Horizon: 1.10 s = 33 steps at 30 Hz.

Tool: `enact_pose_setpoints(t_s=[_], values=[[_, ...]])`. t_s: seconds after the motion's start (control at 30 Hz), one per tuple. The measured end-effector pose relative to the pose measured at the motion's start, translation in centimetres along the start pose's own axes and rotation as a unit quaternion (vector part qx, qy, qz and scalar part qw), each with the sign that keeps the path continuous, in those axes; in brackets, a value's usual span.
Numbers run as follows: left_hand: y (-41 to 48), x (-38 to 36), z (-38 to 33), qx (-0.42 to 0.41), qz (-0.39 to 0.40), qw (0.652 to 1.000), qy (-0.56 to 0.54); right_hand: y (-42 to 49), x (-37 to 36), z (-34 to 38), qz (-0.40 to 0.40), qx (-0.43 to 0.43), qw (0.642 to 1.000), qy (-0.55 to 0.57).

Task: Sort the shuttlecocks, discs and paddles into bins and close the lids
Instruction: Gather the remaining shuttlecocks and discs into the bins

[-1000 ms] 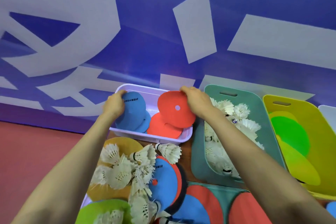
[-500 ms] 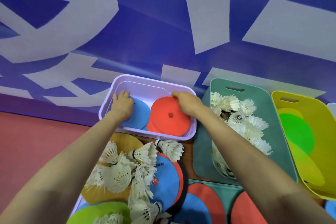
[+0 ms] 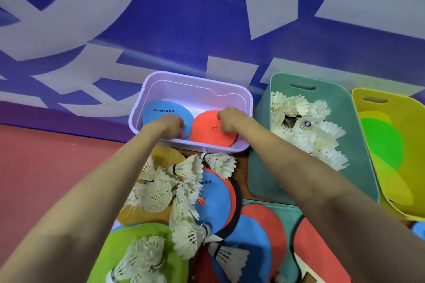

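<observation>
Two discs in the lilac bin [image 3: 137, 110]
Blue disc [image 3: 158, 114] left, red disc [image 3: 204, 133] right, flat, side by side; white shuttlecocks [image 3: 322, 138] fill the teal bin [image 3: 358, 156] further right

We have laid the blue disc [image 3: 158, 112] and red disc [image 3: 207, 130], tilted up a second ago, flat in the lilac bin [image 3: 195, 80]; our left hand [image 3: 171, 123] and right hand [image 3: 232, 119] have slid nearer across them.

Looks like a sports hall: a red court-type floor [image 3: 46, 167], a blue wall banner [image 3: 207, 30] with huge white lettering behind, and coloured plastic bins [image 3: 358, 145] holding feather shuttlecocks [image 3: 322, 140] and flat training discs [image 3: 381, 142], with more heaped up close by.
</observation>
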<state>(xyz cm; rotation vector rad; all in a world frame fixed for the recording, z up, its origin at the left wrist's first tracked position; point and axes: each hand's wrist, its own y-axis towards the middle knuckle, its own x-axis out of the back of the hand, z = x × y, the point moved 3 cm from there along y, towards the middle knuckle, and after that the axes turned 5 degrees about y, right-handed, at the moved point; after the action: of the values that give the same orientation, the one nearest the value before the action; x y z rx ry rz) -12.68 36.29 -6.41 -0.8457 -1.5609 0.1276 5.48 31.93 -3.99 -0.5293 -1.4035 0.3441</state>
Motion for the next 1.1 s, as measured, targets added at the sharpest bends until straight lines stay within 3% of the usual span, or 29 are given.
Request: enact_pose_setpoints(t_s=[0.1, 0.23, 0.33, 0.4, 0.47, 0.67, 0.9, 1.03, 1.1], values=[[-2.3, 1.4, -2.2, -0.016, -0.111, 0.986, -0.123, -3.5, 1.0, 0.2, -0.074, 0.036, 0.996, 0.035], [-8.8, 2.0, -5.8, -0.05, -0.28, 0.932, -0.224, -10.6, 1.6, 0.6, -0.201, 0.132, 0.961, 0.138], [-14.7, 0.3, -7.2, -0.073, -0.334, 0.912, -0.224, -16.4, 0.2, 0.7, -0.269, 0.199, 0.917, 0.215], [-17.6, -1.8, -7.2, -0.07, -0.333, 0.917, -0.207, -19.5, -1.9, 0.6, -0.278, 0.219, 0.903, 0.242], [-19.5, -4.2, -7.1, -0.063, -0.306, 0.932, -0.184, -21.4, -4.8, 0.2, -0.24, 0.215, 0.913, 0.251], [-22.9, -11.0, -9.7, -0.122, -0.226, 0.959, -0.117, -23.5, -13.2, -1.8, -0.019, 0.143, 0.961, 0.238], [-23.6, -17.1, -16.3, -0.231, -0.142, 0.962, 0.025, -26.0, -17.9, -7.2, 0.1, 0.05, 0.976, 0.186], [-22.7, -19.5, -18.0, -0.171, -0.057, 0.974, 0.141, -28.1, -19.5, -9.3, 0.137, 0.055, 0.966, 0.21], [-22.3, -20.0, -18.2, -0.141, -0.05, 0.976, 0.159, -28.9, -20.4, -9.6, 0.162, 0.063, 0.967, 0.187]])
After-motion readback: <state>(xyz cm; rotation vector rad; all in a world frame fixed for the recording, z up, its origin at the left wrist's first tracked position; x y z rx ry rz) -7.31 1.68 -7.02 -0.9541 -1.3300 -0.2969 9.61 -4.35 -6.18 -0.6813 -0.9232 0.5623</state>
